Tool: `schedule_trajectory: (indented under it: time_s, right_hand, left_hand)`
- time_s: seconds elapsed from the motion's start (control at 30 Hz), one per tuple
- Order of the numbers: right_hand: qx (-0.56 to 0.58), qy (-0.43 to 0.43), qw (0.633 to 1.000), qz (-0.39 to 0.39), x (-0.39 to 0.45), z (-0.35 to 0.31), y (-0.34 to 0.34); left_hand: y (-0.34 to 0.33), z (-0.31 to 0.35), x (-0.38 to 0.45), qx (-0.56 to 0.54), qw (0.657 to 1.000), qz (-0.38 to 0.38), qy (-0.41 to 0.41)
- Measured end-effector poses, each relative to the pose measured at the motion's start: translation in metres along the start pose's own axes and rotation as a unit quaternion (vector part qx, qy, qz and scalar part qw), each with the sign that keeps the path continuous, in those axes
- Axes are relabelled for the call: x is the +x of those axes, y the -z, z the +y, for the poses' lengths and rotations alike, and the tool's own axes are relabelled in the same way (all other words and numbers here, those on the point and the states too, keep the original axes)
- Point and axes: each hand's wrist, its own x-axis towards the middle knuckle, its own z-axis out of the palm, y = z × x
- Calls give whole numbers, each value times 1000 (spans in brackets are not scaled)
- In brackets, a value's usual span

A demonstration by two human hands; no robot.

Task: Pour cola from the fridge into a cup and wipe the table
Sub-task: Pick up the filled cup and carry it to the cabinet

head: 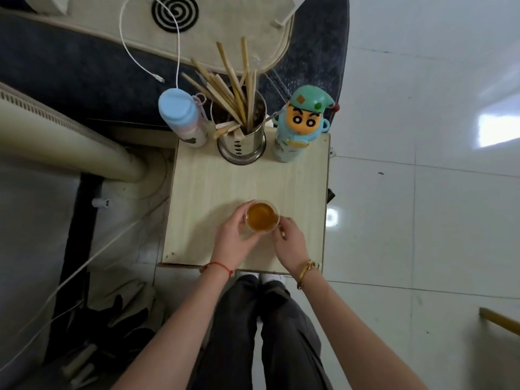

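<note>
Holding one clear cup (262, 217) between my two hands, I keep it upright on the near part of the small wooden table (208, 190). My left hand (235, 237) curls round the left side of the cup, with the fingers bent along its wall. My right hand (289, 239) touches the right side with curled fingers, thumb near the rim. The cup stands with its mouth up, so its long axis is vertical, and it has brownish-amber liquid (261, 219) inside. The lower part of the cup is hidden by my fingers, so I cannot tell if the bottom rests fully on the table.

At the far edge of the table I count three things in a row. On the left is one bottle with a light blue lid (180, 115). In the middle is one metal holder (242, 139) full of wooden chopsticks (233, 94); they are too many and too crossed to count. On the right is one cartoon figure bottle (299, 125) with a green hat.

Behind the table lies one white cable (132, 56) on a dark blue surface (70, 68), and one black spiral coil (175, 12) is partly cut off at the top edge. My left wrist has one red string (218, 266), my right wrist one gold bracelet (306, 273). On the floor at the near left some dark things are blurred and hard to make out.
</note>
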Motion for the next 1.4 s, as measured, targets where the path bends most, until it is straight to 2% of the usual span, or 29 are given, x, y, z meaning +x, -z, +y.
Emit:
schedule_trajectory:
  time_s: [0.33, 0.6, 0.83, 1.1, 1.4]
  right_hand:
    - [17, 12, 1000, 20, 4, 18, -8]
    - [-95, -4, 995, -8, -28, 5, 32]
    - [-159, 30, 985, 51, -92, -49, 109]
    - [-170, 89, 973, 131, -178, -95, 175]
    - [-112, 36, 968, 222, -266, -91, 187]
  left_hand:
    - [-8, -10, -1, 18, 1000, 5, 21]
    - [26, 23, -33, 189, 980, 2, 62]
    - [72, 114, -81, 290, 957, -7, -10]
    - [90, 210, -124, 331, 934, -18, -130]
    - [74, 261, -161, 338, 916, -95, -194]
